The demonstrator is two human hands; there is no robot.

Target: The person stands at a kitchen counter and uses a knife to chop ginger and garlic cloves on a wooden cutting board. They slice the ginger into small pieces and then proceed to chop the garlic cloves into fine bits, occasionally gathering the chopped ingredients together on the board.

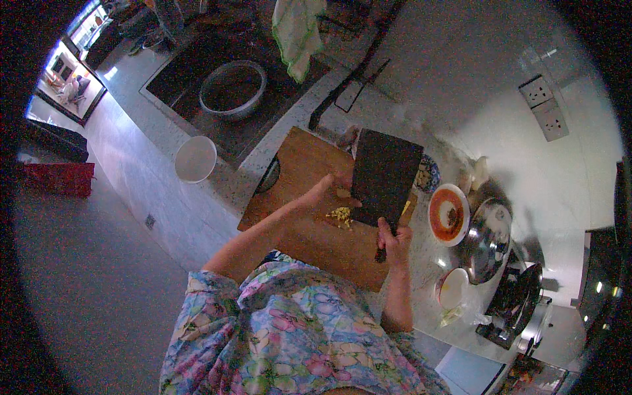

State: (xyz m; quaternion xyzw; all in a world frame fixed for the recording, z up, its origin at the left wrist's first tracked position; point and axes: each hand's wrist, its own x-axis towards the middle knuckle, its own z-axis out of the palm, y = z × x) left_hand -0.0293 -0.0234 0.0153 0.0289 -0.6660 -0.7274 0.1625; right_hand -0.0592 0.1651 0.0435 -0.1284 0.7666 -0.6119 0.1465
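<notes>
A wooden cutting board (316,247) lies before me on the counter. My right hand (395,239) is closed around the handle of a dark, broad-bladed cleaver (385,173), whose blade is over the board's right part. Beside the blade's left edge is my left hand (335,190), its fingers spread near or against the metal; whether it grips anything is hard to see. Small chopped yellow pieces (340,215) lie on the board just below my left hand. A yellow strip (407,206) shows past the blade's right side.
Left of the board stands a white bowl (195,159), near a cooktop bearing a round ring (233,89). On the right are a plate with red-orange sauce (448,215), a blue-patterned dish (427,174), a shiny metal lid or bowl (489,242) and another bowl (452,289). A cloth (297,39) hangs above.
</notes>
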